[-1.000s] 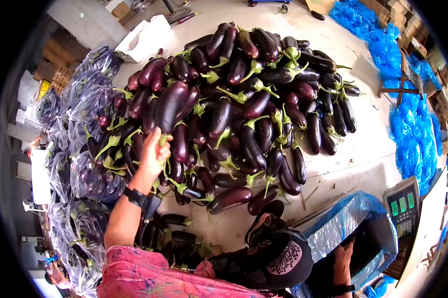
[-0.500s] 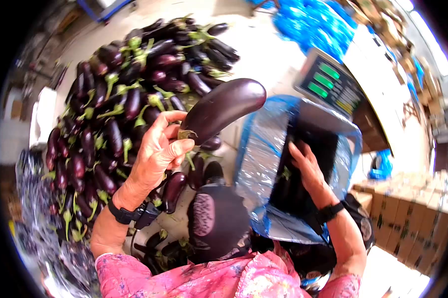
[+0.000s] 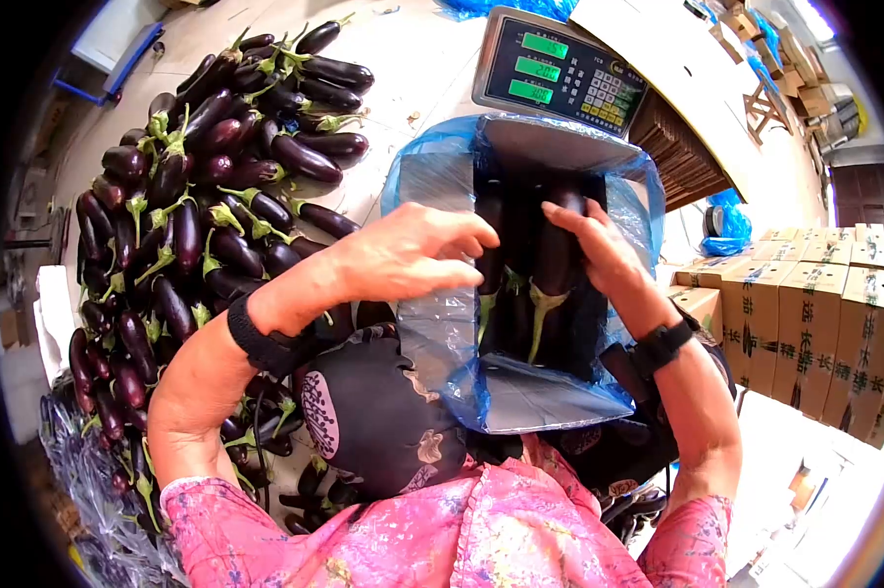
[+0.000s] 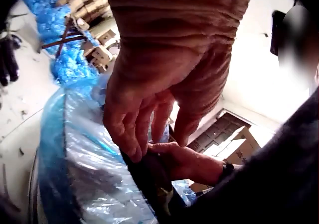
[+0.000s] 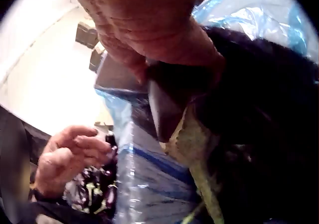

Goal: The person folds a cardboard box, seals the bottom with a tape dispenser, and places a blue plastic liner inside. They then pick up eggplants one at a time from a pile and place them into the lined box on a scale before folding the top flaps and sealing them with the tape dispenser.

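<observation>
A carton [image 3: 530, 387] lined with blue plastic film [image 3: 417, 181] stands in front of me, several eggplants inside. In it my right hand [image 3: 604, 245] grips one dark purple eggplant [image 3: 557, 260], its green stem toward me. The right wrist view shows thumb and fingers on either side of that eggplant [image 5: 164, 109]. My left hand [image 3: 408, 253] hovers over the carton's left flap, fingers loosely bent and nothing in them. In the left wrist view, the left hand's fingertips [image 4: 133, 153] hang over the carton opening. A second eggplant [image 3: 491, 230] lies along the carton's left inner side.
A big heap of eggplants [image 3: 182, 235] covers the floor at left, plastic-wrapped bundles [image 3: 99, 500] below it. Beyond the carton is a scale display [image 3: 560, 73] beside a pale tabletop [image 3: 648, 49]. Printed cartons [image 3: 805, 304] are stacked at right. A capped head [image 3: 373, 416] is close by.
The left hand picked an eggplant from the heap by its stem end, brought it rightward to the carton and let go. The right hand now holds an eggplant inside. The view swung right.
</observation>
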A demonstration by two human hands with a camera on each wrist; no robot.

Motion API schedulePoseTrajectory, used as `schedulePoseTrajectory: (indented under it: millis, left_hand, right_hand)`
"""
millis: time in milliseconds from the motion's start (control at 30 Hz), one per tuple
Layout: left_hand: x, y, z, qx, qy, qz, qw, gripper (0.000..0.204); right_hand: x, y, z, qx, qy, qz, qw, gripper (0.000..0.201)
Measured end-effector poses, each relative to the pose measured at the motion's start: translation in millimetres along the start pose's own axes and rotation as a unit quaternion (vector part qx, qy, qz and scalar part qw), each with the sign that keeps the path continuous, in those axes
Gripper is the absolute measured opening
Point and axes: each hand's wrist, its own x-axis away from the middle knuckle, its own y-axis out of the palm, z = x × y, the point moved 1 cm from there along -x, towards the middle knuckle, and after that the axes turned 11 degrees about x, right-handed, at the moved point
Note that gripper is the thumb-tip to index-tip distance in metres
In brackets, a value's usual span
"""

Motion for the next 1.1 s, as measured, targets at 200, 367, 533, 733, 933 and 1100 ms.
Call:
schedulePoseTrajectory:
  millis: [200,367,533,733,933,1100]
  left_hand:
    - [70,-11,-36,0.222,-0.144,0.117,0.957,0.042]
    - [146,16,-91,0.27,-0.203,0.25,0.908,0.043]
    - [199,72,-161,0.155,-0.253,0.299,0.907,0.036]
    - [241,43,-146,-0.114,-0.209,0.56,0.794,0.019]
    - [347,-73,-186,-0.435,-0.285,0.656,0.547,0.07]
    - [381,-106,-226,-0.221,-0.506,0.649,0.523,0.078]
  right_hand:
    - [-37,44,21,0.188,-0.047,0.123,0.973,0.085]
    - [-22,54,24,0.248,-0.071,0.189,0.947,0.077]
    - [-49,25,31,0.055,0.031,0.011,0.998,0.07]
    - [-58,20,51,0.324,-0.038,0.074,0.943,0.076]
    - [-72,13,78,0.341,-0.069,0.107,0.931,0.075]
    - [-52,15,64,0.43,-0.15,0.095,0.885,0.071]
